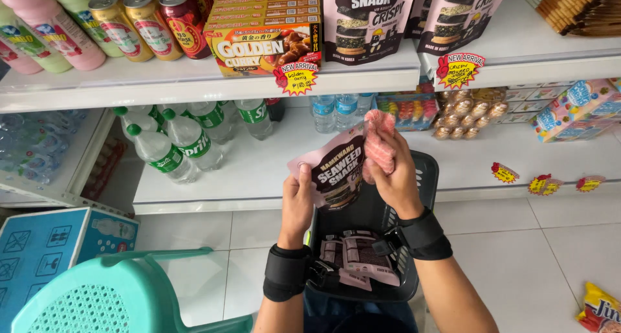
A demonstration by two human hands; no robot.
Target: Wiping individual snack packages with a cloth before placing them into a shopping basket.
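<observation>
My left hand (297, 202) holds a pink and black snack pouch (334, 172) by its lower left edge, above a dark plastic basket (424, 177). My right hand (393, 177) grips a pink cloth (378, 142) pressed against the pouch's upper right side. More pouches of the same kind (362, 256) lie in the basket. Both wrists wear black bands.
White shelves (194, 84) hold cans, boxes and hanging snack pouches (365, 19) above, green-labelled bottles (174, 148) and water bottles below. A teal plastic chair (123, 294) stands at lower left beside a blue carton (45, 242). A snack bag (598, 307) lies on the tiled floor at right.
</observation>
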